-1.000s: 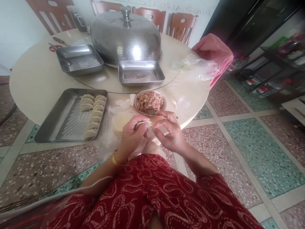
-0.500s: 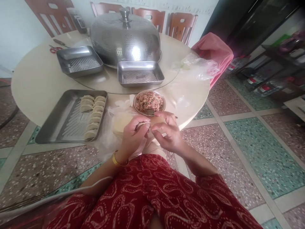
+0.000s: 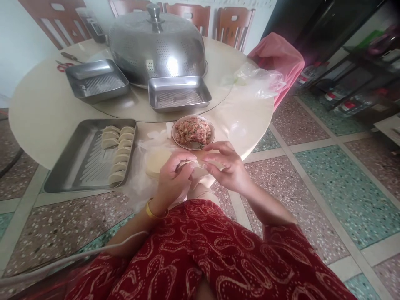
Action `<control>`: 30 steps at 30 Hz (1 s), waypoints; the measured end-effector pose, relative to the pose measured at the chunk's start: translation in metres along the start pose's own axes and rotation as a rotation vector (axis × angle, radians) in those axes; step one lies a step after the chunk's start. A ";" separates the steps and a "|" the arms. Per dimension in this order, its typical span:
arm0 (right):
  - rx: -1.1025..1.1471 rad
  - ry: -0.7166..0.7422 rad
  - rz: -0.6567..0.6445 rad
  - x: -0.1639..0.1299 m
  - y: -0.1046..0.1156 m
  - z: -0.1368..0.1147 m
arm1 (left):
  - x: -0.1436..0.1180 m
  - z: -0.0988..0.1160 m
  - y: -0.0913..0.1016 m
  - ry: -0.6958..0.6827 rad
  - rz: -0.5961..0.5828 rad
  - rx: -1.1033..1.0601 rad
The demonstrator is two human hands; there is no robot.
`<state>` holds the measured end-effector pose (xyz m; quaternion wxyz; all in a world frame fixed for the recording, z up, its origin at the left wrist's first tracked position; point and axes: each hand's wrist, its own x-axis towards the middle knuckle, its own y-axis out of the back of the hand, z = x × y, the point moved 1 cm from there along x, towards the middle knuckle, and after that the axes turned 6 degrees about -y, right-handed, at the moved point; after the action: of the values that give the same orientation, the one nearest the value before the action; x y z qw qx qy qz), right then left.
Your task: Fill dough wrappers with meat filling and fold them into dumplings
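Left hand and right hand, wrists bent inward, fingertips meeting, pinch one pale, soft dumpling above the round surface edge. Ribbed steel tray carries crescent dumplings; small round bowl holds coarse pink filling.

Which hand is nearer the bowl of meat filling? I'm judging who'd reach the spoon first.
Right hand: its fingers sit just below the bowl. Left hand is lower and leftward.
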<state>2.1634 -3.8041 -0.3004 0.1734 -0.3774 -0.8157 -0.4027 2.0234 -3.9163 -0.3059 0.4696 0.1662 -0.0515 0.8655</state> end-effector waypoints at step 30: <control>0.088 -0.320 -0.154 0.009 0.003 0.005 | 0.001 -0.009 -0.004 0.164 -0.186 0.035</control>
<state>2.1601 -3.7947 -0.2961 0.0265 -0.3651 -0.8763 -0.3133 2.0235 -3.9112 -0.3146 0.5476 0.1071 0.0182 0.8297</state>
